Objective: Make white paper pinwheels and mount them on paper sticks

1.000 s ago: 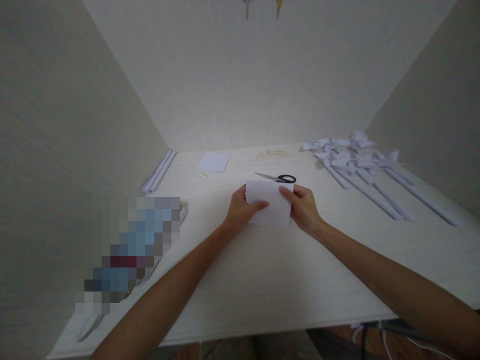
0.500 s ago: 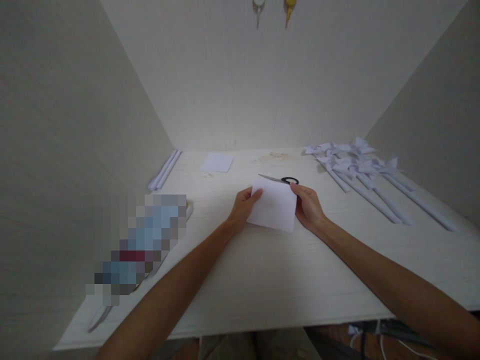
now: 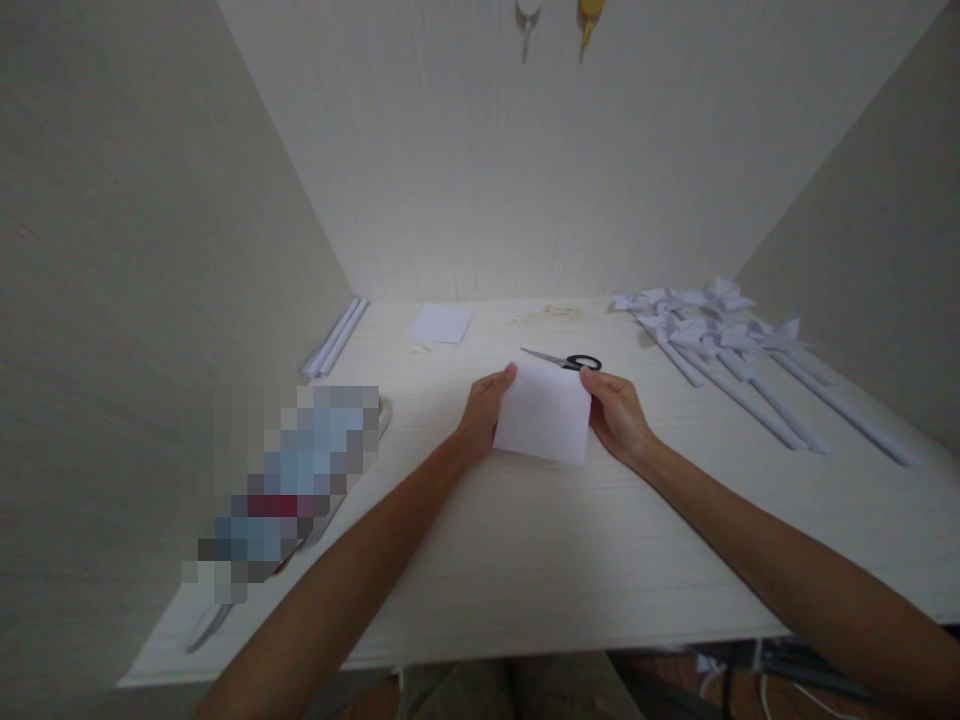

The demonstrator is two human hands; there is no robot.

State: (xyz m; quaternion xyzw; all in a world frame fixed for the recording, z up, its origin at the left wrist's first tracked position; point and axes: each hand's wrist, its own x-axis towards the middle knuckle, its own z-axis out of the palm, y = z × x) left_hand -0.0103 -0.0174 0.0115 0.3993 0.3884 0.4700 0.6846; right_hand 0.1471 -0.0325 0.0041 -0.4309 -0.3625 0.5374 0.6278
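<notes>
The scissors [image 3: 583, 362] lie on the white table [image 3: 540, 560], blades pointing left. Just on the near side of the scissors is the sheet of paper [image 3: 544, 415], held up at both sides, its top edge coming in front of their lower handle. The left hand [image 3: 482, 412] is nearly closed, pinching the sheet's left edge; the right hand [image 3: 616, 412] pinches the upper right corner, fingers curled.

Beyond the scissors and to their left lies more white paper [image 3: 441, 324], with small scraps [image 3: 421, 349] just in front. Farther left of the scissors, paper tubes [image 3: 335, 338] lie beside the side wall [image 3: 165, 250]. Left and nearer than the scissors is a long blocked-out thing [image 3: 300, 470]; I cannot tell what it is. Well to the right of the scissors, paper pinwheels [image 3: 701, 330] crowd together, heads overlapping, sticks slanting nearer. High above the scissors, a white hook [image 3: 527, 10] and a yellow hook [image 3: 591, 10] are on the back wall [image 3: 600, 180].
</notes>
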